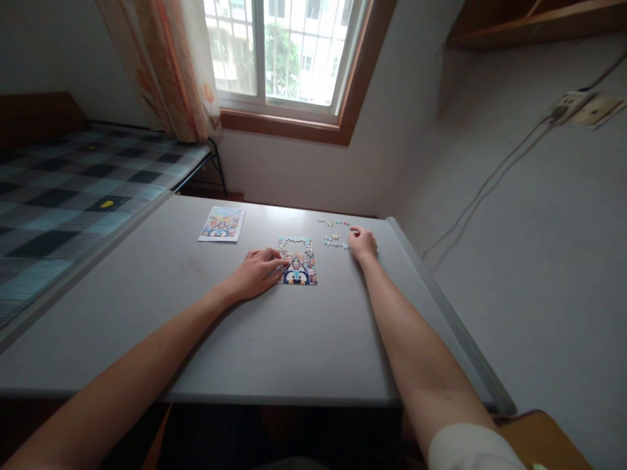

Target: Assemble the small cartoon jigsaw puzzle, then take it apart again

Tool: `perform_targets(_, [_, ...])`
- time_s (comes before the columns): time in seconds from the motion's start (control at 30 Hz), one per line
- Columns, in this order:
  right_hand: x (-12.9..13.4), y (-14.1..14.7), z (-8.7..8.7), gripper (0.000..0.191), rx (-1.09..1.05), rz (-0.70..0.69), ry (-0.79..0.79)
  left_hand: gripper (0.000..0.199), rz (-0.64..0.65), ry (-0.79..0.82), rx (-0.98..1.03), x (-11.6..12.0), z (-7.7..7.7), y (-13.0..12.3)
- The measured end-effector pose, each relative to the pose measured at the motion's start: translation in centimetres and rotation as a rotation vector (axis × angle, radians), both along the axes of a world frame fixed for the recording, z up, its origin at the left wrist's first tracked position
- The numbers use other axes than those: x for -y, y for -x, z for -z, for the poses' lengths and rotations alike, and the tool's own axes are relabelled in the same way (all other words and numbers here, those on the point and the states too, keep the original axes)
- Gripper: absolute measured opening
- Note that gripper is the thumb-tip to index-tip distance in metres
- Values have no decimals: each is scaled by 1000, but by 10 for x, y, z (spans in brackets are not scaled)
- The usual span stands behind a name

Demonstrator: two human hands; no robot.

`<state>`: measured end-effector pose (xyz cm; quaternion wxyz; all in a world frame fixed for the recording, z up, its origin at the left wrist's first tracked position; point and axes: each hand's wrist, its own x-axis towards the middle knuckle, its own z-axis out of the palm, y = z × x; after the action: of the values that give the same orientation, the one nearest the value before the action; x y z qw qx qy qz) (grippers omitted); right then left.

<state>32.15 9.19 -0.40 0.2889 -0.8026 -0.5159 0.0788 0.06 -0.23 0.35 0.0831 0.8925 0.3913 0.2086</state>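
A partly assembled jigsaw puzzle point(298, 266) lies flat on the grey table, with bare table showing inside its upper part. My left hand point(260, 269) rests at its left side, fingers stretched out and their tips touching the puzzle. To the right, my right hand point(363, 242) is beside the loose puzzle pieces point(335, 242), its fingers curled. Whether a piece sits between those fingertips is too small to tell. A few more loose pieces point(329, 222) lie farther back. On the left is a printed picture sheet point(222, 224) with a similar design.
The grey table point(304, 346) has a raised edge point(441, 313) along the right wall. A bed with a checked cover point(83, 176) stands to the left. Behind are a curtain point(161, 72) and a barred window point(284, 52). A cable point(490, 173) hangs from the wall socket point(571, 108).
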Motion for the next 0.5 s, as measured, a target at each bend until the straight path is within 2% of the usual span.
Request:
perform_targets(0.27, [-38, -9, -10, 40, 145, -119, 97, 34, -4, -4, 2, 1, 1, -2])
perform_targets(0.5, [-50, -16, -8, 20, 88, -80, 67, 34, 3, 5, 24, 1, 0, -3])
